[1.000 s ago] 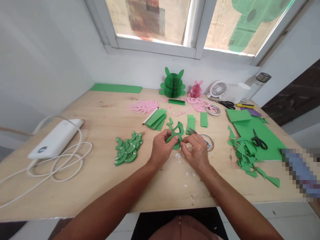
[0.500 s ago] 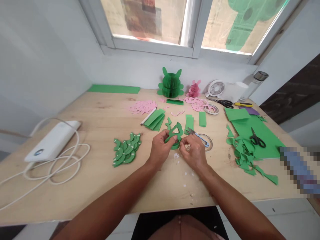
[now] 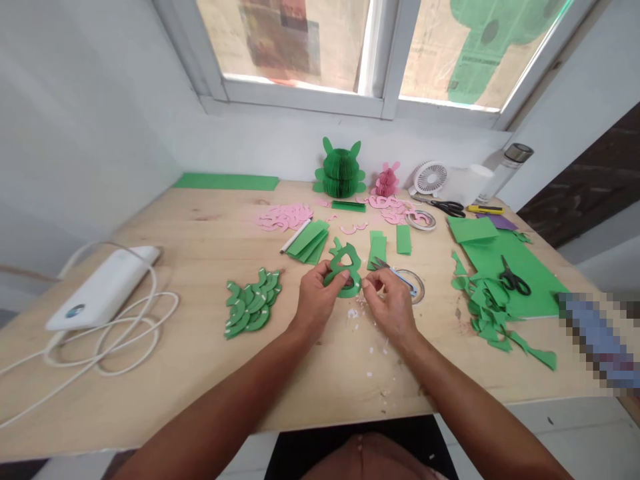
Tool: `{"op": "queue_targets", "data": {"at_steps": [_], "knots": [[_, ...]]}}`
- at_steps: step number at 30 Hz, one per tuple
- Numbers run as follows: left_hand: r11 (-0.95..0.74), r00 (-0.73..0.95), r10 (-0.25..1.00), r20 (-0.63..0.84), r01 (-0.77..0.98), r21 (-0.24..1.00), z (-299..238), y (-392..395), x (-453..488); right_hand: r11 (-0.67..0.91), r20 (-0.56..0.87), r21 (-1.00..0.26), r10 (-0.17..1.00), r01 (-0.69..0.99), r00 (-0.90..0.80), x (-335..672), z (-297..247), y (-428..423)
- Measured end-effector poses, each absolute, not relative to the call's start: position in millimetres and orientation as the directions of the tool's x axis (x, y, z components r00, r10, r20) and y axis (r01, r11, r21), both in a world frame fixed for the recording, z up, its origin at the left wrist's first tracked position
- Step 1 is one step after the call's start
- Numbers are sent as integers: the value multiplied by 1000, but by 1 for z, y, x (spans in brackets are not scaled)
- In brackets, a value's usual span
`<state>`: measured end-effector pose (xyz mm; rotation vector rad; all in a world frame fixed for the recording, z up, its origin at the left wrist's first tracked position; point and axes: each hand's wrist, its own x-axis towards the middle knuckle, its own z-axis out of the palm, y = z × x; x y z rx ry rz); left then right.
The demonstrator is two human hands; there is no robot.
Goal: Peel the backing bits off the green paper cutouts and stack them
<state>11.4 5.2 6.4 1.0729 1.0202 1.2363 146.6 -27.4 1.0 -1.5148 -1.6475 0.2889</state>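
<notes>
My left hand [image 3: 316,297] pinches a green paper cutout [image 3: 354,267], a figure-eight shape with open middles and small pale strips along its lower right edge. Close to that edge is my right hand [image 3: 389,303], thumb and fingertips pressed together; whatever is between them is too small to make out. Blue-handled scissors [image 3: 404,275] show just beyond the right hand, partly hidden by it, beside a tape roll [image 3: 423,288]. Another green cutout piece [image 3: 336,248] lies behind the left hand. To the left rests a pile of green curved cutouts [image 3: 253,301] with pale strips.
Green scraps [image 3: 485,303], a green sheet [image 3: 530,280] and black scissors [image 3: 511,277] lie right. Pink cutouts [image 3: 285,217], folded green paper [image 3: 310,241] and a green honeycomb figure [image 3: 341,172] are farther back. A white power bank [image 3: 105,287] with looped cable sits left.
The green cutout has been turned so its face and openings show more fully. My right fingertips have shifted slightly away from its edge. The view has moved a little.
</notes>
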Motion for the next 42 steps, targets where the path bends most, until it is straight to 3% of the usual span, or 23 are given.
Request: {"op": "queue_targets", "data": {"at_steps": [12, 30, 42], "knots": [[-50, 114, 991, 64, -120, 991, 10, -1, 12, 226, 339, -760, 938, 610, 75, 146, 2, -26], [48, 68, 997, -35, -192, 980, 7, 7, 10, 217, 318, -814, 943, 540, 101, 149, 2, -26], [20, 21, 1000, -16, -196, 980, 5, 10, 7, 83, 157, -898, 978, 431, 139, 149, -5, -22]]}}
